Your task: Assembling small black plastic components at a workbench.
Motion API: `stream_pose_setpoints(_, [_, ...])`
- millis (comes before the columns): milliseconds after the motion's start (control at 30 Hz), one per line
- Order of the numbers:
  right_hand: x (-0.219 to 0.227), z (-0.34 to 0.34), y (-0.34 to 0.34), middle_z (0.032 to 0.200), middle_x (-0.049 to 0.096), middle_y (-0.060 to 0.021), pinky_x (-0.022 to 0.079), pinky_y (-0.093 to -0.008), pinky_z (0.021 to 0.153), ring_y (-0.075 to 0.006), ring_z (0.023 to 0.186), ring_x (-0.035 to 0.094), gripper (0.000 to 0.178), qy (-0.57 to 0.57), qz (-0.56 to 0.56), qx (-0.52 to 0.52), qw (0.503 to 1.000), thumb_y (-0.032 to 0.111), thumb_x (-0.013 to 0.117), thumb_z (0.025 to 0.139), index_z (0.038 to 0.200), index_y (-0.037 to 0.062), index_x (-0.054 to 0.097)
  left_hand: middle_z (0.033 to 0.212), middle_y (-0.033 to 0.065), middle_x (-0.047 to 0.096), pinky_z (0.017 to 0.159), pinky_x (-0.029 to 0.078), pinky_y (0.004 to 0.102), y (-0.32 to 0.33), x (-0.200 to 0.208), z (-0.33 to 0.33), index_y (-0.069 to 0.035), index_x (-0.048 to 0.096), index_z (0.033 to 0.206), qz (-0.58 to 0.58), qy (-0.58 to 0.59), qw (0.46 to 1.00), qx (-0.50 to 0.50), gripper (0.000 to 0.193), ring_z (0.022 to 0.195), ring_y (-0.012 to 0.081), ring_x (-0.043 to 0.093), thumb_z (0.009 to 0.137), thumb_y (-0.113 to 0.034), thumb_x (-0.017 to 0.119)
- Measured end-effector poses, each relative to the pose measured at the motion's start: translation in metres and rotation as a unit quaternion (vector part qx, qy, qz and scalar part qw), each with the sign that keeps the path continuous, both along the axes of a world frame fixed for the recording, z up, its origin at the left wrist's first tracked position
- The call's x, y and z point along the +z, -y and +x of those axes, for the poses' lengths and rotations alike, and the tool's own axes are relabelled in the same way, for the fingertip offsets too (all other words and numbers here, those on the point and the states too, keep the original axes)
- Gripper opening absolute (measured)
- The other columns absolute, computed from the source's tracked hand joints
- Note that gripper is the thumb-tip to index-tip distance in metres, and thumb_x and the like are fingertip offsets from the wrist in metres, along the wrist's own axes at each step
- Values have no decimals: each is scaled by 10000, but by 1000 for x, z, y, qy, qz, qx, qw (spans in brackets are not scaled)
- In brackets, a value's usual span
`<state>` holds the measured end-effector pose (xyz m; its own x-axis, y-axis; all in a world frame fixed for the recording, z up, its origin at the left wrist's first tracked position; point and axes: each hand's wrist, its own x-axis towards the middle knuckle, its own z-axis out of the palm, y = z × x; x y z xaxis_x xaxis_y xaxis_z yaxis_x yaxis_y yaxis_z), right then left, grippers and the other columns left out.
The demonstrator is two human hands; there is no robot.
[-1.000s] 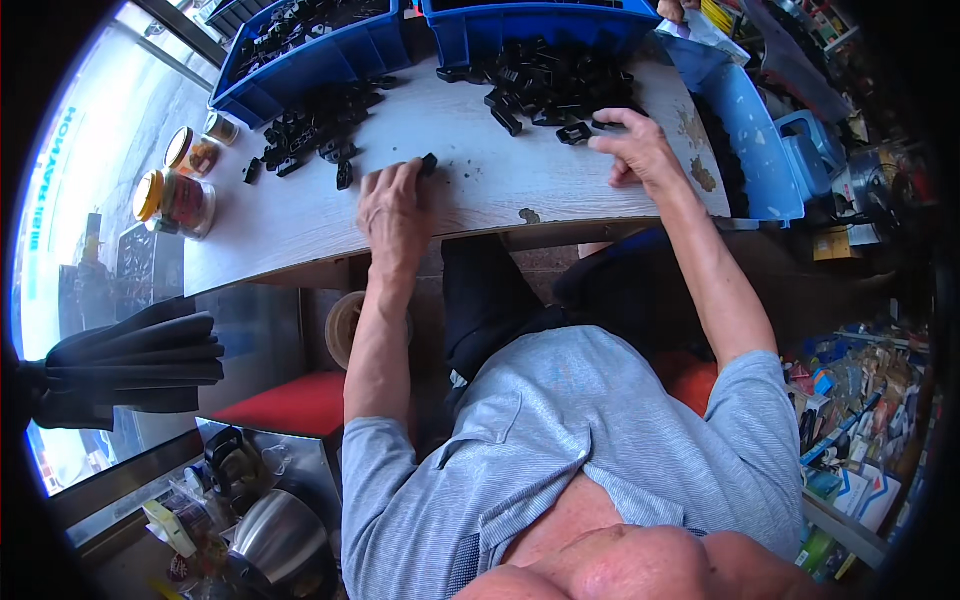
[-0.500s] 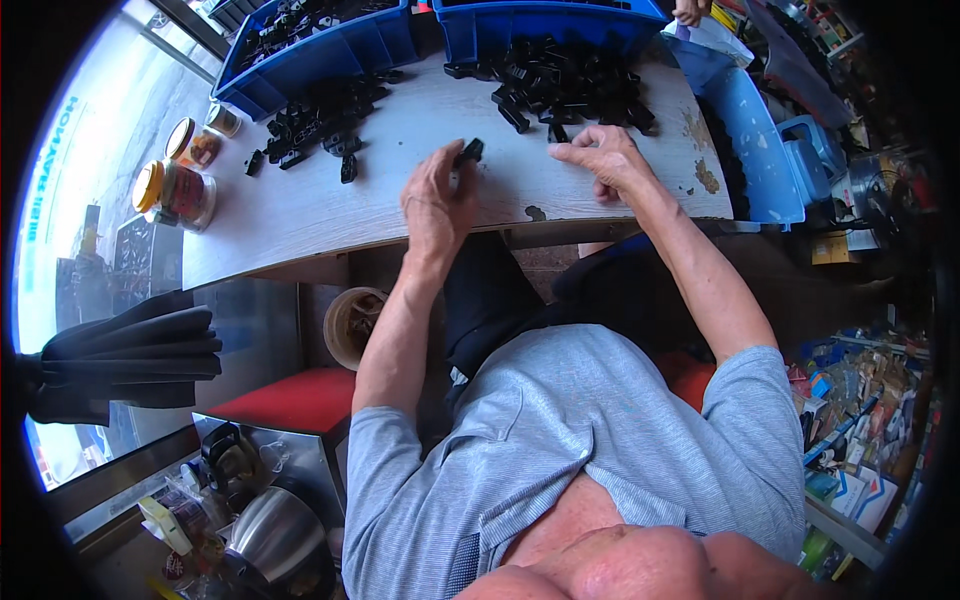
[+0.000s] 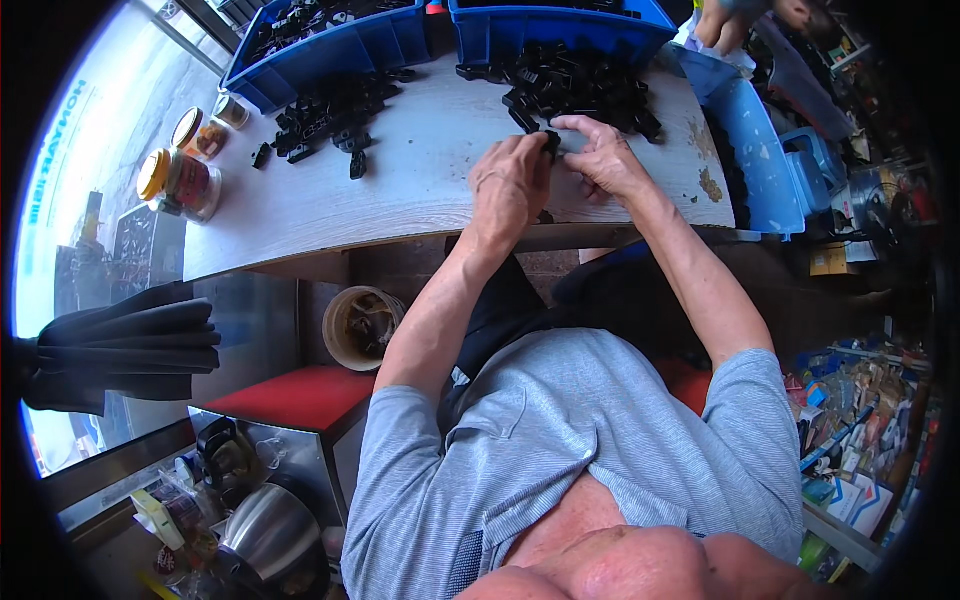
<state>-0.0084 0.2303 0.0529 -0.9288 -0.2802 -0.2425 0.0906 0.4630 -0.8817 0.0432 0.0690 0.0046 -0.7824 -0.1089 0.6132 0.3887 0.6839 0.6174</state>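
Yellow-lidded jars (image 3: 180,180) left of hands (image 3: 512,185)

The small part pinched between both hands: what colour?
Black, like the pile behind it; the small part shows in the head view.

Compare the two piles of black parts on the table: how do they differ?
The right pile is larger, denser and heaped; the left pile is smaller, flatter, with strays scattered off it. The right pile lies just beyond both hands, the left hand and right hand; the left pile lies off to the left. Both are small black plastic pieces in front of blue bins.
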Motion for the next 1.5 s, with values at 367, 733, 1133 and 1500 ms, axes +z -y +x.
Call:
stream_pose_setpoints(367, [0, -8, 2, 785, 652, -72, 478, -261, 414, -116, 508, 568, 417, 0, 84, 32, 996, 157, 707, 874, 1282, 144, 620, 966, 125, 728, 754, 578, 393, 1, -3, -5, -102, 759, 1069, -34, 15, 999, -10, 219, 859, 317, 704, 866, -50, 695])
stream_pose_setpoints(733, [-6, -14, 3, 622, 575, -12, 402, -258, 371, -104, 443, 526, 345, 5, 59, 72, 996, 142, 697, 881, 1223, 158, 656, 1033, 130, 706, 771, 573, 410, 4, -2, 3, -71, 702, 1100, -92, 6, 996, -16, 227, 916, 325, 698, 876, -47, 676])
stream_pose_setpoints(1133, [1, -8, 5, 575, 548, 15, 372, -237, 354, -90, 415, 517, 370, -17, 111, 60, 992, 149, 710, 854, 1216, 115, 641, 1082, 120, 740, 808, 598, 348, 28, -6, -9, -102, 770, 1069, -52, 4, 995, -83, 273, 916, 303, 733, 844, 25, 684])
stream_pose_setpoints(1500, [4, -6, 3, 639, 631, -29, 443, -229, 399, -87, 433, 538, 330, -3, 103, 69, 992, 140, 712, 876, 1205, 120, 696, 1193, 93, 725, 863, 593, 369, 44, -5, -28, -127, 754, 1173, -151, 27, 966, -209, 389, 1022, 285, 695, 830, 47, 697])
